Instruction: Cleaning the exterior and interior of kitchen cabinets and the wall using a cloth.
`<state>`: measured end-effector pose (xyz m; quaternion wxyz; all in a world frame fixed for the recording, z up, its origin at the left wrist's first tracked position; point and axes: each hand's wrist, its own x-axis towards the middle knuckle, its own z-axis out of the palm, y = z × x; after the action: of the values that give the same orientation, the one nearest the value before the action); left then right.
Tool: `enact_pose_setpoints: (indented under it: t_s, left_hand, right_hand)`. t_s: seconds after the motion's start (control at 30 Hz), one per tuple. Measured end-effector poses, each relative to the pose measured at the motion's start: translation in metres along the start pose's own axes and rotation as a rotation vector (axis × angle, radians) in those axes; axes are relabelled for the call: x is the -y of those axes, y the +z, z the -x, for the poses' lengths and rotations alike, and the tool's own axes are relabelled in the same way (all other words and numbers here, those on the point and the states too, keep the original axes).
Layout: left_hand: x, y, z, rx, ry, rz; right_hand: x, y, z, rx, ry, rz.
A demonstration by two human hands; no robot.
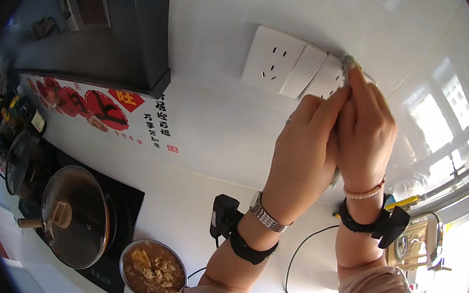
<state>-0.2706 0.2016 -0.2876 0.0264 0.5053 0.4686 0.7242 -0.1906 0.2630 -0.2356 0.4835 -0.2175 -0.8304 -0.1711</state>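
Observation:
My right hand (364, 125) pinches a bunched greyish-green piece, seemingly cloth (351, 63), against the right end of a white wall socket panel (279, 61). Pressed close beside it, my left hand (304, 149) has its fingertips together at the lower edge of the same bunch. A bit of similar material shows between the wrists, so both hands appear to grip it. The fingers and the cloth cover part of the right-hand socket plate (326, 77). Its slots are partly visible. A black device is strapped to each forearm.
A lidded pan (75, 216) sits on a black cooktop (129, 197) at left, with a lidded pot (24, 166) behind. A metal bowl of food (153, 270) stands nearby. Overhead hangs a dark range hood (140, 40). A black cable (289, 266) crosses the counter near a jug-like container (414, 243).

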Motion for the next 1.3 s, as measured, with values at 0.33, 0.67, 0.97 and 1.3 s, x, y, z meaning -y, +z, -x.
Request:
enact_pose_setpoints:
  t_s: [0.33,0.67,0.97,1.3]
  left_hand:
    - [0.024,-0.018,0.025,-0.052,-0.059,-0.023]
    - [0.023,-0.025,0.009,-0.086,-0.047,-0.100]
    - [0.027,-0.032,0.009,-0.078,-0.035,-0.088]
    - [0.025,-0.030,0.007,-0.065,-0.081,-0.081]
  right_hand:
    - [0.021,0.027,0.025,0.081,-0.006,0.042]
    - [0.027,0.038,0.010,0.039,-0.015,0.104]
    - [0.033,0.040,0.011,0.036,0.005,0.063]
    - [0.030,0.041,0.012,0.051,0.015,0.052]
